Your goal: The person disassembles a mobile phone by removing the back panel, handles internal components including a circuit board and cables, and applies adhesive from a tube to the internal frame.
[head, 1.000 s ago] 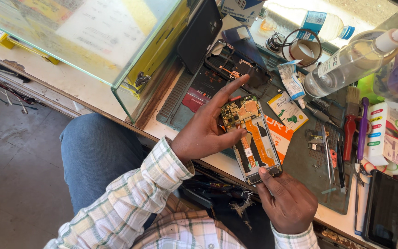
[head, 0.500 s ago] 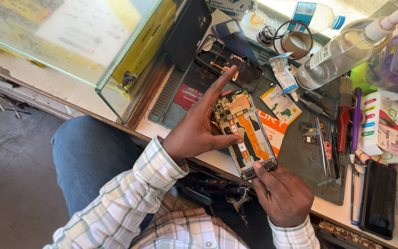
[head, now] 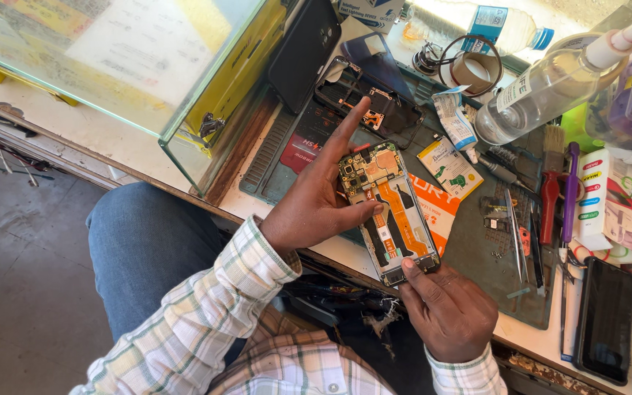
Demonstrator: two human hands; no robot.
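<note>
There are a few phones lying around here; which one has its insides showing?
The opened phone held in both hands: its circuit board and orange ribbon show, unlike the closed black phone lying flat at the right.

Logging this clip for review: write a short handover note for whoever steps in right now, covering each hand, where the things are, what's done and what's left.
Left hand: grips the opened phone by its left edge, index finger pointing up.
Right hand: fingertips pinch at the phone's bottom end.
Phone: held above the green work mat, back cover off, board and orange flex cable exposed.
Nearby: tweezers and red-handled tool on the mat, clear spray bottle behind.
Done: phone opened. Left: work at the bottom end; nothing reassembled.
</note>
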